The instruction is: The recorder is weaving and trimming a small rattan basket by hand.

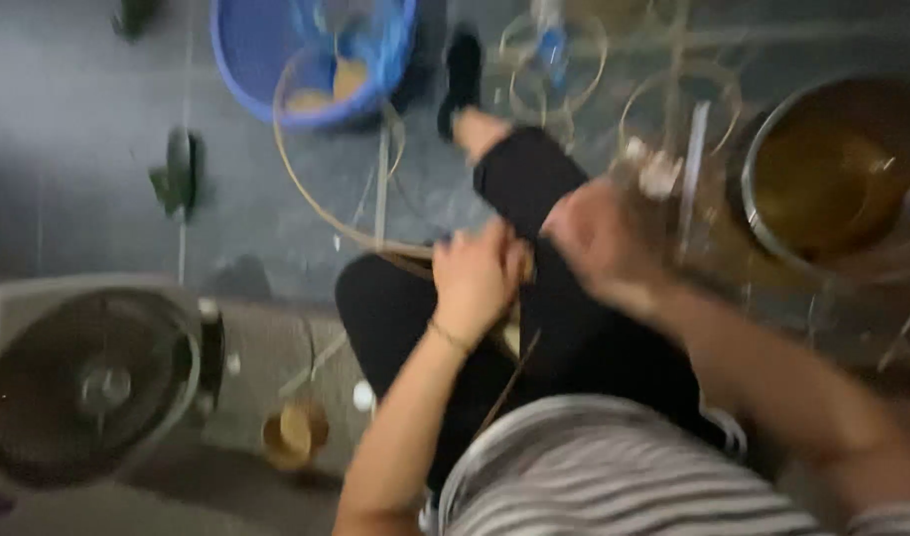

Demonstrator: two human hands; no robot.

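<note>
Hands: left hand [478, 278] closed on thin cane strip [316, 203] at lap, strip looping toward blue tub [246, 69]; right hand [599, 238] blurred, grip unclear. Step, judged: bending strip. Next needs steady 2-hand tension

Both hands work close together over the lap, the left hand [478, 278] almost touching the right hand [599, 241], so little passes between them. A thin cane hoop [316, 189] arcs in front of the left hand and bars the way to the blue tub [266, 69]. To the right, the metal basin [832, 169] and blurred upright strips [691, 169] crowd the right hand. The fan [87, 382] blocks the lower left. Bare floor [68, 109] lies open at the upper left.
</note>
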